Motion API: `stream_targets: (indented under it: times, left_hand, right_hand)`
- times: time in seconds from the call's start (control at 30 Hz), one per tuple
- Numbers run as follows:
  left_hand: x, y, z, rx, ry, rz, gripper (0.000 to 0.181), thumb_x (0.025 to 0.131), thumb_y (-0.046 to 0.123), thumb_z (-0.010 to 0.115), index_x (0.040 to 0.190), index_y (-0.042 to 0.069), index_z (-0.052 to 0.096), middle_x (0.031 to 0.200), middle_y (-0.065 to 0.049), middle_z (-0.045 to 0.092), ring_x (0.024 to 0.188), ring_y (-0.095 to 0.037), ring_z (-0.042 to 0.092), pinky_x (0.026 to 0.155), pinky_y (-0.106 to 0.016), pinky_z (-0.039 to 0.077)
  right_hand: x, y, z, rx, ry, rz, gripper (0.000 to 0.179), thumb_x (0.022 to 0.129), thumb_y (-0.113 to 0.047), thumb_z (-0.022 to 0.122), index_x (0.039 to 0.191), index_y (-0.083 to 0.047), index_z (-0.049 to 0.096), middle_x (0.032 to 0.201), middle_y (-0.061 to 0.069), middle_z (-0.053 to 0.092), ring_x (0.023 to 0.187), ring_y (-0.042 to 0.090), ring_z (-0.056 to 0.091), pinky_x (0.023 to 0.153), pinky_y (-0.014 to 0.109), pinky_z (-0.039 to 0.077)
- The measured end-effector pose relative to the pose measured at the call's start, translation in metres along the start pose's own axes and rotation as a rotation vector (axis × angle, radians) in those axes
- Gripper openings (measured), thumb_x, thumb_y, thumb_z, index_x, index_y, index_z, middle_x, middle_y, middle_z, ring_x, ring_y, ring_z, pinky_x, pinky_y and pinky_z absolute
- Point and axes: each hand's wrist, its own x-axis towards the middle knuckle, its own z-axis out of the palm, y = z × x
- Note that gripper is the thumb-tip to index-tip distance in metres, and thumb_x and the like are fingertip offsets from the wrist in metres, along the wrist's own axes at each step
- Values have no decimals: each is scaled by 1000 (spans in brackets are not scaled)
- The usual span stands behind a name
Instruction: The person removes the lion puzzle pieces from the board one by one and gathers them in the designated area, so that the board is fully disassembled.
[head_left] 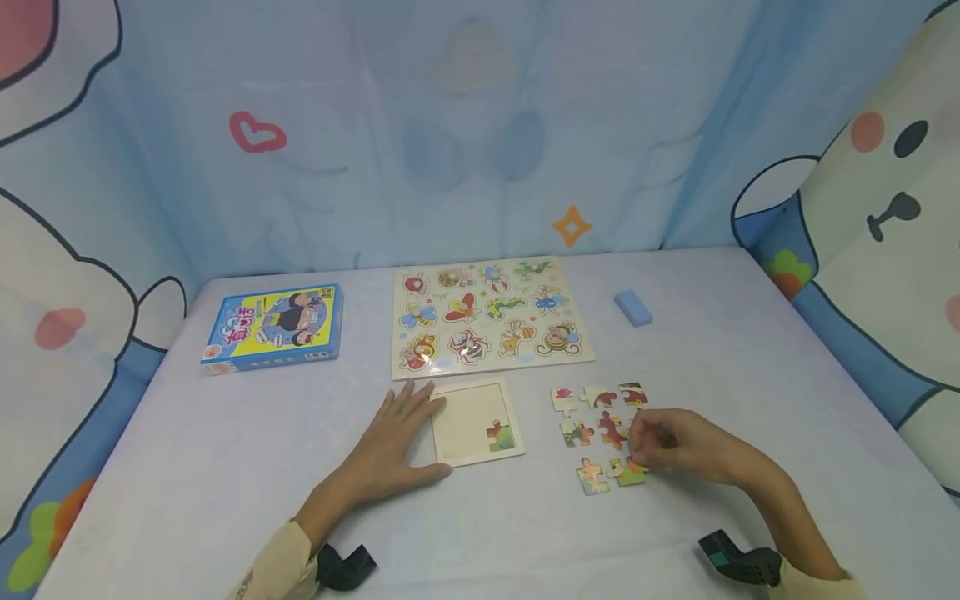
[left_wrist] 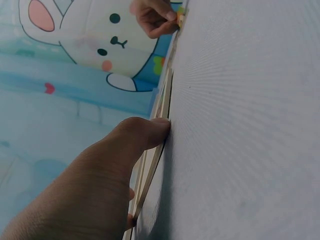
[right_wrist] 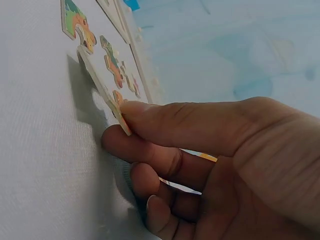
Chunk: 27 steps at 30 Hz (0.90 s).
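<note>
A shallow wooden puzzle tray (head_left: 465, 417) lies on the table, with one green-and-brown jigsaw piece (head_left: 501, 438) in its near right corner. My left hand (head_left: 397, 437) is spread at the tray's left side, fingertips at the far left corner and thumb (left_wrist: 159, 129) against the near edge. To the right, my right hand (head_left: 675, 442) pinches a puzzle piece (right_wrist: 102, 90) between thumb and index finger. That piece is tilted, one side raised off the cloth with a shadow under it. Several loose pieces (head_left: 590, 477) lie beside this hand, some partly hidden by its fingers.
Behind the tray lies a large board with insect pictures (head_left: 491, 317). A blue-and-yellow box (head_left: 273, 325) sits at the back left, and a small blue block (head_left: 633, 307) at the back right. A cartoon-printed curtain (head_left: 465, 125) hangs behind the white-covered table (head_left: 300, 433).
</note>
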Motion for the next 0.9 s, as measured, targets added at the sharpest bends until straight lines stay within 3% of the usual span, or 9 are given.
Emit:
stream_targets:
  times: [0.63,0.9]
  left_hand:
    - [1,0,2,15,-3,2,88,78,62,64,149,19,35,160,-1,20,148,-25,3,120,-46,4]
    - [0,0,0,4,-2,-1,87,78,61,65,148,19,35,160,-2,21,148,-25,4,120,-46,4]
  right_hand:
    - [0,-3,4,-42,27,19,13,82,-7,71,87,-10,59,78,-2,57,68,8,50,56,23,43]
    - [-1,-6,6,-106,66,35,16,81,-14,75,86,-12,59,70,-4,51,63,8,46,52,22,39]
